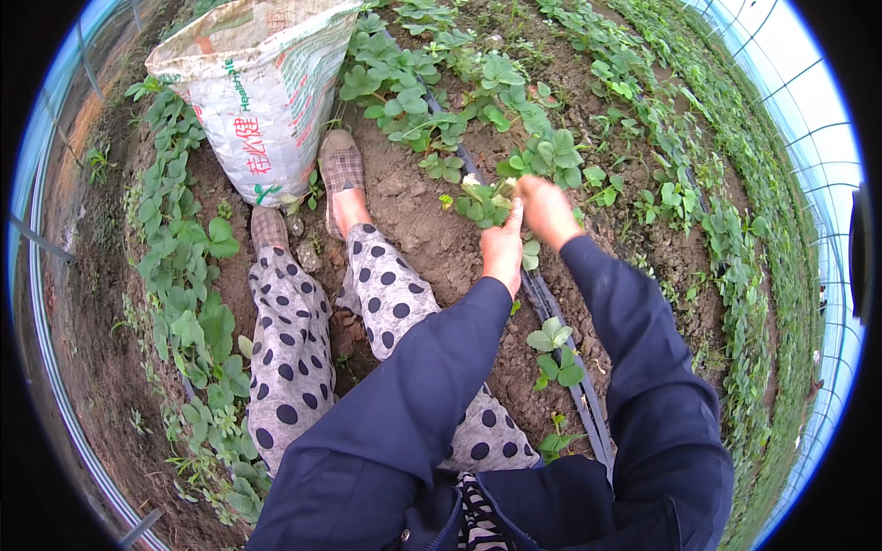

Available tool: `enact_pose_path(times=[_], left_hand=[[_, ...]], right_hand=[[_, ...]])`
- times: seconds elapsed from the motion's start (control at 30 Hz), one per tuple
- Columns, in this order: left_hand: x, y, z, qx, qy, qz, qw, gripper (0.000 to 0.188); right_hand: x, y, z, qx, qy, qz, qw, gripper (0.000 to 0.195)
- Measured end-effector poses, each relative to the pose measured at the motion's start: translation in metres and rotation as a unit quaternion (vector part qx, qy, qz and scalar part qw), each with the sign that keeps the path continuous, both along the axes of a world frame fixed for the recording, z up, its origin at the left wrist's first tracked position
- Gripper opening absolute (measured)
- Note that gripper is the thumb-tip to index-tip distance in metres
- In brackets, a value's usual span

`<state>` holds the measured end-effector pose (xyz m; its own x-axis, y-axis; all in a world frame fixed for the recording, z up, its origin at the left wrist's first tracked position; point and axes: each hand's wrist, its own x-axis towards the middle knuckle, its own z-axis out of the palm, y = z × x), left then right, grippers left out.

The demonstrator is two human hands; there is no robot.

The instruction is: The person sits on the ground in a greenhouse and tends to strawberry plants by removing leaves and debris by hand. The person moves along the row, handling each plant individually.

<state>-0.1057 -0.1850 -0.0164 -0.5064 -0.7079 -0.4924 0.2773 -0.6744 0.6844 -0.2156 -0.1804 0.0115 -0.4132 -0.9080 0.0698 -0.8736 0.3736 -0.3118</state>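
Observation:
My left hand (501, 246) is closed on a small bunch of strawberry plants (482, 208), its thumb pointing up along the bunch. The leaves spread to the left of the hand, and pale tips show at the top. Right beside it is my right hand (546, 206), blurred, with its curled fingers at the bunch's upper right end; whether it grips part of the bunch I cannot tell. Both hands are over a row of strawberry plants (559, 153) growing in brown soil, above a black drip tape (568, 365).
A white woven sack (255, 117) with printed writing stands open at the upper left, by my shoes (341, 165). Strawberry rows (186, 310) run along the left and the right (730, 255). Metal pipes (52, 386) and blue film (830, 158) edge the tunnel.

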Motion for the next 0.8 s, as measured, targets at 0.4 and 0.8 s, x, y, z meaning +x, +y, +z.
enact_pose_path(times=[0.4, 0.8], left_hand=[[0.009, 0.003, -0.008, 0.026, 0.033, 0.095, 0.995, 0.020], [-0.002, 0.008, -0.016, -0.025, 0.015, 0.052, 0.998, 0.020]], right_hand=[[-0.034, 0.018, -0.031, -0.100, -0.129, -0.114, 0.980, 0.033], [-0.100, -0.035, -0.056, -0.164, -0.382, -0.144, 0.898, 0.028]])
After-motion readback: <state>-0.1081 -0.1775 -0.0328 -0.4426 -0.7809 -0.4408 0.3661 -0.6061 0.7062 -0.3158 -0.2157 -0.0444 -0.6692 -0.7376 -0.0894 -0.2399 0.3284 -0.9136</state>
